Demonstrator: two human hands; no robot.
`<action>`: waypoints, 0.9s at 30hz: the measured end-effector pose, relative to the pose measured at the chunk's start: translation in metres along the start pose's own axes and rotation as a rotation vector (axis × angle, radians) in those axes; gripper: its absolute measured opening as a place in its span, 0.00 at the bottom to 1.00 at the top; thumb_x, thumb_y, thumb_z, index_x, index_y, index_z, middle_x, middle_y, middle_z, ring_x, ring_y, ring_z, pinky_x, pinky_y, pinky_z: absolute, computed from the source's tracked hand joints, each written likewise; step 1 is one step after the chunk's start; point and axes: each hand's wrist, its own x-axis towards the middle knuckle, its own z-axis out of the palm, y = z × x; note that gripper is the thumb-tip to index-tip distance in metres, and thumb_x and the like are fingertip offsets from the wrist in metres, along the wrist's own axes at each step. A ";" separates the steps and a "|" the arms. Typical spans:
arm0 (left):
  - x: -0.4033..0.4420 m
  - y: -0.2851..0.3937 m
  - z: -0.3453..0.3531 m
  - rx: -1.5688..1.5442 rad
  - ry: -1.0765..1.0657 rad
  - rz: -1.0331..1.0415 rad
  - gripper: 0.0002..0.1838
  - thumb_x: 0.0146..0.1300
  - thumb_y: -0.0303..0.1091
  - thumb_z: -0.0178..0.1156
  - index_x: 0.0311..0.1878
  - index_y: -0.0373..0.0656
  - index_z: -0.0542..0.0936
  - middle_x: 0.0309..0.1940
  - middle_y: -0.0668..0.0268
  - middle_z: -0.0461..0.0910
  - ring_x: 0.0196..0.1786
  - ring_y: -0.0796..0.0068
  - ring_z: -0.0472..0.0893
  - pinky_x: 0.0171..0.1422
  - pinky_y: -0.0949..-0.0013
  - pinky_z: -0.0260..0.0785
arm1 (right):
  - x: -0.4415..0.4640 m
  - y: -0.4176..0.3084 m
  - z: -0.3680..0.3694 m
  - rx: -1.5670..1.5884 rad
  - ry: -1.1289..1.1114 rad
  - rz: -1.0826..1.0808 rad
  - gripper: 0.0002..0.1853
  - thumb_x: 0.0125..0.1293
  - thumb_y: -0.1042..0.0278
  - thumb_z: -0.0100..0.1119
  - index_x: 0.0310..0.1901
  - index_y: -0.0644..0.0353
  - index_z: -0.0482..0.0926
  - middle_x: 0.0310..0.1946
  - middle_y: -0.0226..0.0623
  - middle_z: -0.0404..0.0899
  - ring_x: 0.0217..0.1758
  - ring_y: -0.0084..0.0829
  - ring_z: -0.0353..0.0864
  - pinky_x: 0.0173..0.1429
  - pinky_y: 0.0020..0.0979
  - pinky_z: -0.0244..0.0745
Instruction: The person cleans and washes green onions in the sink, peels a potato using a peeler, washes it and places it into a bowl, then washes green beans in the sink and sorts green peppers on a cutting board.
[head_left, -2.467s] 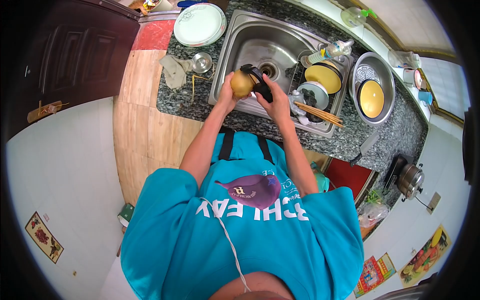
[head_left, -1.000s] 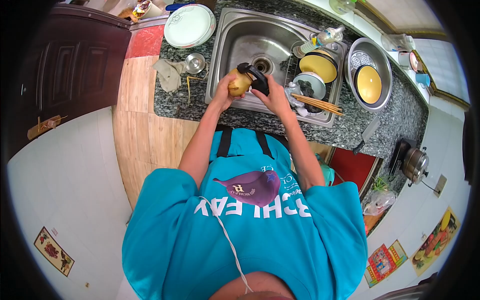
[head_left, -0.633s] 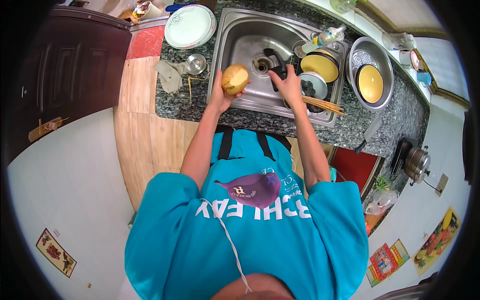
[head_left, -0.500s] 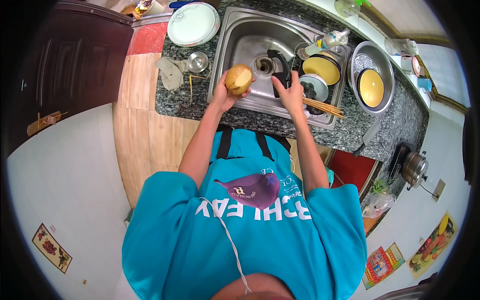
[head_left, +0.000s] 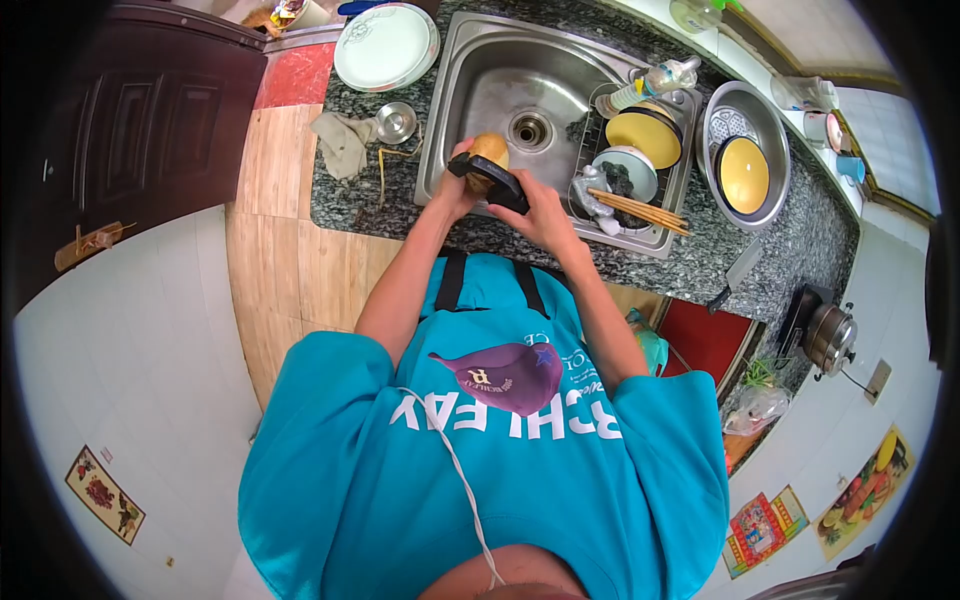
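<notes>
A potato (head_left: pixel 490 150) sits gripped in the left hand (head_left: pixel 454 194) over the near edge of the sink (head_left: pixel 520 85), braced, we judge, for the black peeler (head_left: pixel 506 189) clasped in the right hand (head_left: pixel 543 213). Around them we see a speckled counter (head_left: pixel 360 208), then a dark door (head_left: pixel 120 150).

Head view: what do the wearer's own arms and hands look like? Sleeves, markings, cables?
Left hand and right hand are bare; no gloves or wristwear visible. Forearms are uncovered below the loose, plain teal sleeves. The matching teal shirt has white lettering and a purple print. A twisted white cord crosses the chest; none on the arms.
</notes>
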 end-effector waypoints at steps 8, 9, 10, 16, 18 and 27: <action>-0.007 0.000 0.012 0.064 0.083 -0.042 0.31 0.69 0.63 0.44 0.55 0.45 0.78 0.43 0.63 0.83 0.41 0.68 0.83 0.45 0.64 0.77 | -0.001 0.004 -0.008 -0.086 0.102 -0.128 0.29 0.56 0.62 0.74 0.55 0.64 0.72 0.37 0.54 0.82 0.41 0.52 0.84 0.43 0.40 0.77; -0.010 0.003 0.010 0.064 0.083 -0.043 0.31 0.69 0.63 0.44 0.55 0.45 0.78 0.43 0.63 0.83 0.41 0.68 0.83 0.45 0.64 0.77 | 0.001 0.012 -0.010 -0.086 0.101 -0.128 0.29 0.56 0.62 0.74 0.55 0.64 0.72 0.37 0.54 0.82 0.41 0.52 0.84 0.43 0.40 0.77; -0.015 0.007 0.005 0.078 -0.084 -0.089 0.31 0.70 0.62 0.42 0.55 0.44 0.77 0.41 0.60 0.83 0.36 0.67 0.82 0.38 0.66 0.75 | 0.002 0.026 -0.016 -0.108 0.210 0.014 0.27 0.57 0.61 0.73 0.53 0.65 0.72 0.37 0.54 0.83 0.41 0.52 0.85 0.43 0.42 0.79; -0.023 0.019 0.019 0.022 -0.153 -0.045 0.34 0.71 0.62 0.34 0.55 0.40 0.74 0.34 0.51 0.81 0.24 0.66 0.77 0.20 0.73 0.61 | 0.009 0.042 -0.055 -0.109 0.333 0.135 0.25 0.58 0.61 0.73 0.51 0.65 0.72 0.33 0.54 0.84 0.36 0.51 0.86 0.38 0.41 0.79; -0.021 0.014 0.019 0.032 -0.132 -0.036 0.33 0.72 0.61 0.35 0.55 0.40 0.74 0.34 0.50 0.81 0.25 0.66 0.77 0.20 0.73 0.62 | 0.013 0.031 -0.041 -0.075 0.313 0.100 0.27 0.57 0.60 0.74 0.52 0.65 0.72 0.34 0.56 0.83 0.36 0.53 0.85 0.37 0.42 0.79; -0.022 0.005 0.014 0.091 0.026 -0.073 0.30 0.74 0.60 0.32 0.50 0.46 0.76 0.38 0.65 0.81 0.32 0.71 0.81 0.22 0.72 0.64 | 0.010 0.010 -0.015 0.098 0.045 0.135 0.28 0.58 0.56 0.73 0.52 0.64 0.72 0.37 0.57 0.82 0.42 0.57 0.82 0.41 0.43 0.76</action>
